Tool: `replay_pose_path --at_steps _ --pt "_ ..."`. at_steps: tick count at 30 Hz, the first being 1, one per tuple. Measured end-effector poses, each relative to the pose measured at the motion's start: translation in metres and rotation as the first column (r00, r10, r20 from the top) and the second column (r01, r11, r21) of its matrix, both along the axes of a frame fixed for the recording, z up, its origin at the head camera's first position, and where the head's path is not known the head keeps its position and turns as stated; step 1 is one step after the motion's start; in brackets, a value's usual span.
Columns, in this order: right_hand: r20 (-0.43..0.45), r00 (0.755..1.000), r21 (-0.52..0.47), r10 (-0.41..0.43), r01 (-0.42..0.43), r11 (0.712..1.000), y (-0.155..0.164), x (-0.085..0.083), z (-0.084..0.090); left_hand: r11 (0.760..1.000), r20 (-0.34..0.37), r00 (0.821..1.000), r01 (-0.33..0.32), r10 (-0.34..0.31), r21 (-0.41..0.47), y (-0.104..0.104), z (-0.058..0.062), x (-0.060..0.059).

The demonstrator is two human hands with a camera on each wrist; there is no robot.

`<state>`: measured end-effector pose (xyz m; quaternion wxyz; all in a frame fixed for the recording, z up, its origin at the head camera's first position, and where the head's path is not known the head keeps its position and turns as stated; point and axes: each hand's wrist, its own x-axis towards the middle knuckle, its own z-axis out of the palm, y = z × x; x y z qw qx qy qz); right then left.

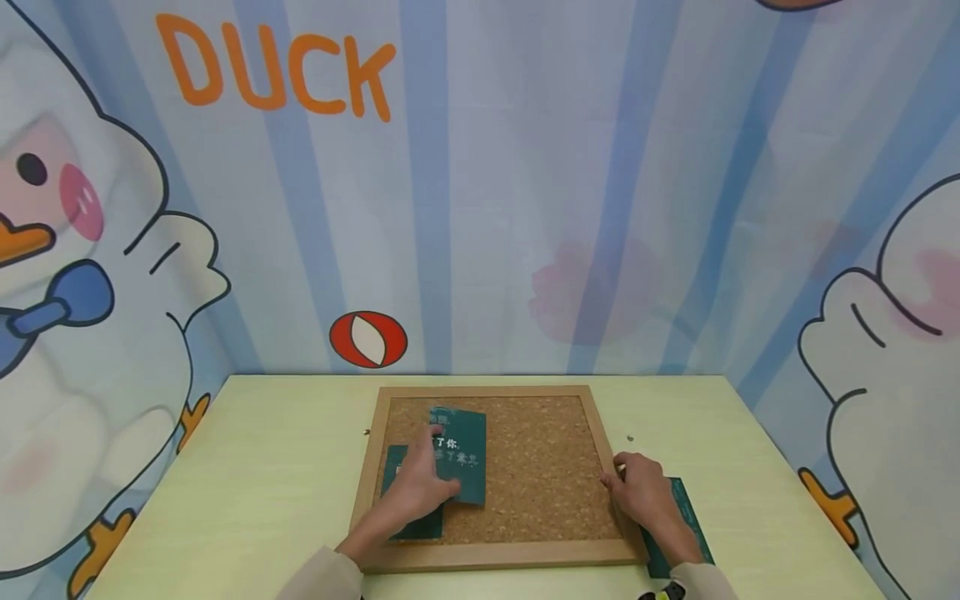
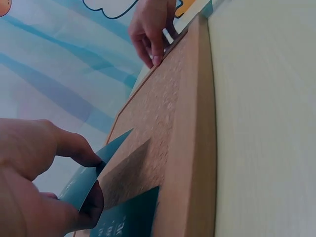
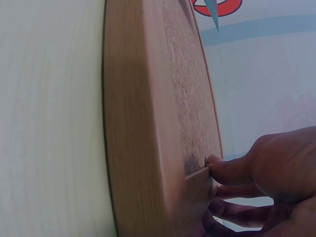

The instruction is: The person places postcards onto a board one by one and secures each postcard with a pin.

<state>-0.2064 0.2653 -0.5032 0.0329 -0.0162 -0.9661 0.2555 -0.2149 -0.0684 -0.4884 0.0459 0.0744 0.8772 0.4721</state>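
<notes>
Corkboard work at lower center of the head view.
My left hand pinches a green card, long axis upright, on the corkboard; my right hand curls on its right frame, another card on the counter beneath.

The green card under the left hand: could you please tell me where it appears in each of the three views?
Head: the green card lies on the left half of the cork board, under the left hand.
Left wrist: lower left, its lifted edge pinched by that hand.
Right wrist: only a green tip at the top edge, probably this card.
Shared landmark: the board's wooden frame.
</notes>
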Motion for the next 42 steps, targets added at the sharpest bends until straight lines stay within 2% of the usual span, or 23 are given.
replay_pose_path --at_steps 5,12,20,30,33,36,42 --pt "0.002 1.0 -0.005 0.003 -0.003 1.0 0.002 0.0 0.001 1.0 -0.009 1.0 0.01 -0.01 0.019 0.017 -0.007 0.0" --pt "-0.002 1.0 -0.015 0.003 -0.003 1.0 0.001 0.0 -0.002 0.999 0.043 0.999 0.026 -0.027 0.031 0.033 -0.008 0.006" --pt "-0.008 1.0 -0.014 0.004 -0.004 1.0 0.0 0.0 -0.002 0.998 0.025 1.0 0.015 -0.017 0.061 0.043 -0.013 0.008" --pt "0.016 1.0 -0.013 -0.003 0.003 1.0 0.002 -0.001 -0.001 0.999 0.011 1.0 0.028 -0.028 0.03 0.049 -0.016 0.009" --pt "0.02 1.0 -0.017 -0.004 0.005 1.0 0.003 -0.002 -0.001 0.999 0.013 0.999 0.046 -0.046 -0.013 0.05 -0.015 0.007" --pt "0.033 0.999 -0.022 -0.004 0.005 1.0 0.003 -0.002 -0.001 0.992 0.009 0.997 0.075 -0.074 -0.098 0.05 -0.013 0.006" --pt "0.039 0.999 -0.027 -0.01 0.011 1.0 0.003 -0.002 -0.002 0.958 0.041 0.995 0.104 -0.096 -0.266 0.051 -0.009 0.004"
